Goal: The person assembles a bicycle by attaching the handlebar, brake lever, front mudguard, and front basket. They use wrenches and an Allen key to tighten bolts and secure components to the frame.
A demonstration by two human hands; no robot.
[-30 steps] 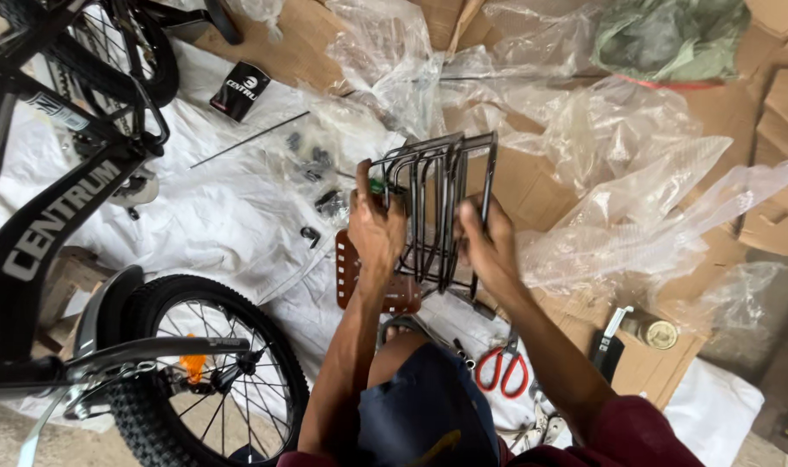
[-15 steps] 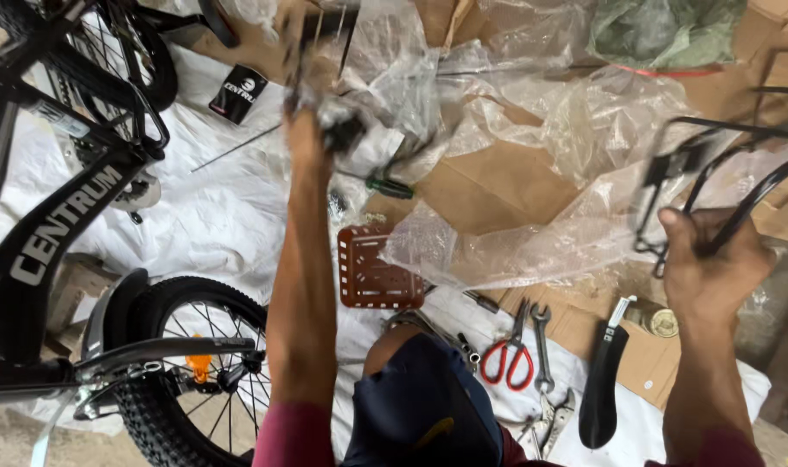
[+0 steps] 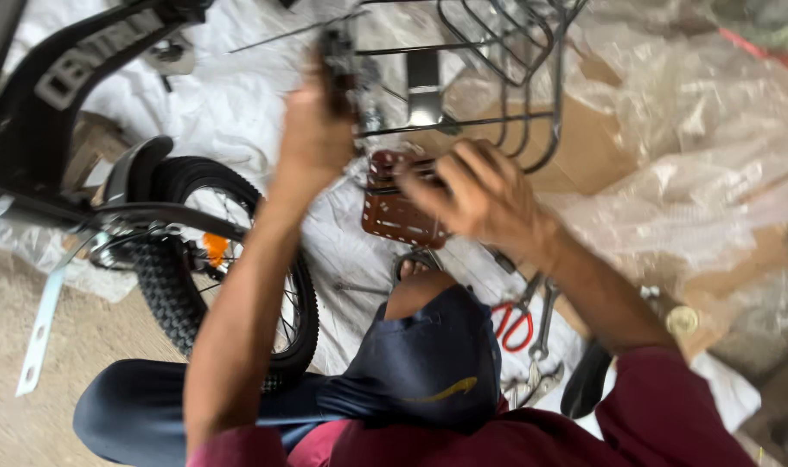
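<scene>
A black wire bicycle rack (image 3: 497,78) is held up at the twelve o'clock part of the view, above a sheet of white wrapping (image 3: 238,112) spread on the ground. Half a second earlier the rack had been swung far out to three o'clock in the right hand alone, while the left hand was stretched toward twelve o'clock on a small dark fitting; now both have been brought back together at the centre. The left hand (image 3: 320,130) is seen closed around a dark bracket (image 3: 342,60) at the rack's eleven o'clock corner, though motion blur hides how tightly the fingers are curled. The right hand (image 3: 480,195) is set against the lower wires of the rack with its fingers spread and partly bent; whether a wire is truly gripped cannot be told. Directly below the rack, a brown perforated plate (image 3: 394,216) is lying on the wrapping. A knobbly bicycle wheel (image 3: 195,259) with an orange reflector is seen at nine o'clock, and red-handled pliers (image 3: 515,324) with a spanner (image 3: 542,324) are lying at four o'clock beside the person's knee. From the regrouping it is judged that bracket and rack are being offered up to one another.
</scene>
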